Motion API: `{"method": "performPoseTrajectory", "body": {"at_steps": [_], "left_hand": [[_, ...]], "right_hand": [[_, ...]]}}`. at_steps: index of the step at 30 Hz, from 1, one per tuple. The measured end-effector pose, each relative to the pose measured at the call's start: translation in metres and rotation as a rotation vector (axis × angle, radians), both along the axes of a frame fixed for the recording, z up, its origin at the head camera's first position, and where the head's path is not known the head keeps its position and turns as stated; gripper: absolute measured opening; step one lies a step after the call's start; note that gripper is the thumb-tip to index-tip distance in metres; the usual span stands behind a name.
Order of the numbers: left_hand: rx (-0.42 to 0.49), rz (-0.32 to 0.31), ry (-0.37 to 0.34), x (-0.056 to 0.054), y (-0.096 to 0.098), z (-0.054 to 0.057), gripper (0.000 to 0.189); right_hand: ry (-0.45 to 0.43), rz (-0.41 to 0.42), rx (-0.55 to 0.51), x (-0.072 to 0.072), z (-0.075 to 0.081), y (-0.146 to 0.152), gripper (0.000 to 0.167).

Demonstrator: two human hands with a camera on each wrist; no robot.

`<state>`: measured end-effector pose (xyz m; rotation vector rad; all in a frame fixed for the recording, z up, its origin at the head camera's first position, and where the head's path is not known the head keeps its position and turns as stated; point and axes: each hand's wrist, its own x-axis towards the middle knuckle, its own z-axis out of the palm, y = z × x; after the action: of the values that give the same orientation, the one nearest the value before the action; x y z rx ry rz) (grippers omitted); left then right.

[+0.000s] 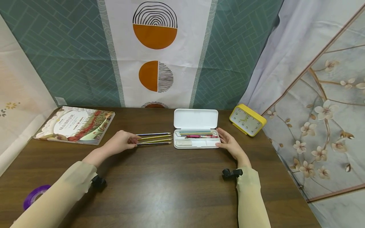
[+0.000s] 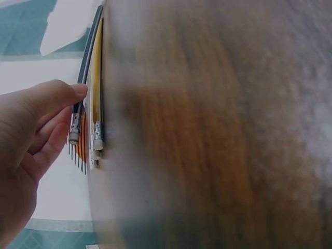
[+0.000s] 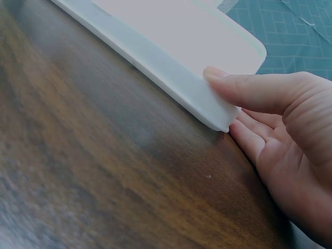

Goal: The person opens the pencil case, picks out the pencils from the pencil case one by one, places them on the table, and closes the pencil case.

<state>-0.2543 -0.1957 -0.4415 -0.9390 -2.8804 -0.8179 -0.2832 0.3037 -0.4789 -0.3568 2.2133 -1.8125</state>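
My left hand (image 1: 121, 141) pinches a dark pencil (image 2: 89, 52) near its eraser end, thumb on top. Beside it several more pencils lie side by side on the table, among them a yellow pencil (image 2: 96, 88), all with their points toward the pencil case. The white pencil case (image 1: 196, 146) has its lid (image 1: 195, 118) raised at the back. My right hand (image 1: 229, 144) holds the case's right end, with the thumb over the rim (image 3: 220, 98) and the fingers against the end wall. Inside are pencils, a red pen-like item (image 1: 199, 136) and a whitish block (image 1: 183, 143).
A picture-covered book (image 1: 77, 125) lies at the back left. A yellow alarm clock (image 1: 247, 119) stands right of the case. At the front left, a purple roll of tape (image 1: 31, 198) is partly covered by my left sleeve. Patterned cloth hangs behind the brown wooden table (image 1: 159, 190).
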Motion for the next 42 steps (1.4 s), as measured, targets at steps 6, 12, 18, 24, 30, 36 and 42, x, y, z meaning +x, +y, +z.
{"method": "performPoseTrajectory", "body": {"at_steps": [6, 12, 18, 24, 30, 36, 42], "left_hand": [[0.003, -0.013, -0.031, 0.000, 0.000, -0.002, 0.025], [-0.008, -0.024, -0.037, 0.000, 0.000, -0.003, 0.024], [-0.030, -0.027, -0.020, -0.001, -0.002, -0.003, 0.025], [-0.037, -0.020, -0.023, 0.000, -0.003, -0.004, 0.025], [-0.042, -0.014, -0.027, 0.000, -0.003, -0.004, 0.029], [-0.039, -0.026, -0.015, 0.001, -0.001, -0.003, 0.030], [-0.012, -0.021, 0.022, -0.004, 0.013, 0.008, 0.029]], "right_hand": [[-0.007, -0.002, 0.002, 0.000, 0.000, -0.001, 0.084], [0.001, 0.002, 0.000, 0.000, 0.000, 0.000, 0.084], [-0.008, 0.002, -0.003, -0.001, -0.001, 0.000, 0.084], [-0.013, 0.003, -0.011, -0.001, -0.001, 0.000, 0.084], [0.019, 0.014, -0.012, -0.001, -0.001, 0.001, 0.085], [0.022, 0.022, -0.022, 0.000, 0.000, 0.000, 0.086], [0.024, 0.018, -0.013, 0.000, -0.001, 0.001, 0.084]]}}
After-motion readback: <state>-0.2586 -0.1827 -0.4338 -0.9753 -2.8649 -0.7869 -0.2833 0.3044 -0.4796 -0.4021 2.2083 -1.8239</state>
